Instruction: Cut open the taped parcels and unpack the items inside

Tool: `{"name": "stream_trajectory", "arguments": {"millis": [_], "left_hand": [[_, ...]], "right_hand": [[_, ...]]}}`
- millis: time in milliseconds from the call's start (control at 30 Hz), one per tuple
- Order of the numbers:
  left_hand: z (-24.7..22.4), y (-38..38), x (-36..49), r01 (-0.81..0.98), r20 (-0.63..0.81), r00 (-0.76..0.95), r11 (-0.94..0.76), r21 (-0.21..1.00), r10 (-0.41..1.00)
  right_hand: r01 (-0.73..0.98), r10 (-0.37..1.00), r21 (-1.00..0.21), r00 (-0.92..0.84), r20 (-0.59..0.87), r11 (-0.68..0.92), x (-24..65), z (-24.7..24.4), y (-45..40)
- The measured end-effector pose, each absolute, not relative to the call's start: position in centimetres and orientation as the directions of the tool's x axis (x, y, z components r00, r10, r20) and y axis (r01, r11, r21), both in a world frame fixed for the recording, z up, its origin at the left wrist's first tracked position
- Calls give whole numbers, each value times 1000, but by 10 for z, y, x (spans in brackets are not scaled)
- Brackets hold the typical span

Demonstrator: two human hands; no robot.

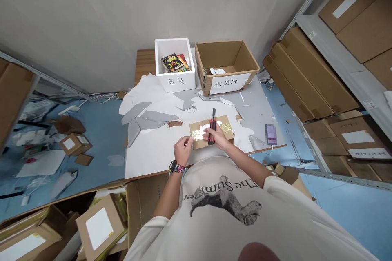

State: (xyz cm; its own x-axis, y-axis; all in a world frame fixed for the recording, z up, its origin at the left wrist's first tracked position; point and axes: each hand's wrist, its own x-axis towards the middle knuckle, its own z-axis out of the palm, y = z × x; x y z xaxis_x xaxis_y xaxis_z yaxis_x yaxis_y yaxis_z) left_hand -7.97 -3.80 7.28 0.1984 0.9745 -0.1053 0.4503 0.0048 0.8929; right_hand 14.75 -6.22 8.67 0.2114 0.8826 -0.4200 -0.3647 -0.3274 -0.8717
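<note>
A small cardboard box (200, 143) with shiny clear-gold tape across its top lies at the table's front edge, close to my body. My right hand (218, 135), over the box, is closed around a red and black utility knife (212, 124). Its blade end points away from me. At the box's left edge is my left hand (183, 150), its fingers curled together with the thumb and fingertips by the tape. Whatever they pinch is too small to make out. A watch (174, 166) is on the left wrist.
Behind the box stand a white foam bin (176, 83) with books and an open carton (228, 83). Torn paper (153, 117) covers parts of the table. A phone (271, 134) on a cable lies right. Shelves of cartons (309, 73) flank the right; more boxes (99, 228) sit lower left.
</note>
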Motion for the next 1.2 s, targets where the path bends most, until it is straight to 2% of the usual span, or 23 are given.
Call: {"name": "stream_trajectory", "arguments": {"millis": [33,100,167,200,267,367,433,500,700,833,1033,1100,1200], "left_hand": [[73,-38,-81,447,-101,176,11,895,979],[67,-37,-83,433,-115,159,35,901,981],[56,-34,-85,435,-161,191,64,898,968],[51,-33,-85,436,-191,220,79,897,957],[42,-32,-85,429,-246,285,106,897,927],[37,-29,-85,435,-275,344,107,894,898],[38,-27,-85,462,-271,365,80,884,891],[40,-25,-85,477,-262,386,52,877,885],[47,-22,-86,585,-295,393,11,811,871],[55,-21,-85,696,-338,371,-17,718,865],[59,-19,-82,758,-387,379,-42,650,841],[59,-17,-78,774,-360,389,-88,627,848],[61,-9,-67,765,-221,450,-246,595,865]], "right_hand": [[-330,878,-885,239,-415,-329,151,87,-59],[-122,900,-932,242,-362,-342,165,90,-55],[221,957,-932,99,-271,-287,182,99,-53],[400,972,-892,-14,-235,-210,190,105,-51],[684,946,-729,-229,-229,-12,200,120,-47],[880,862,-427,-371,-344,208,199,141,-38],[911,830,-305,-388,-402,278,193,151,-30],[916,818,-253,-394,-420,311,184,156,-24],[924,809,-156,-380,-449,348,178,163,-16],[946,806,-112,-317,-500,303,210,166,-21],[950,774,-56,-284,-566,308,255,161,-33],[954,780,-55,-275,-562,296,258,158,-37],[965,792,-56,-244,-559,257,255,153,-39]]}}
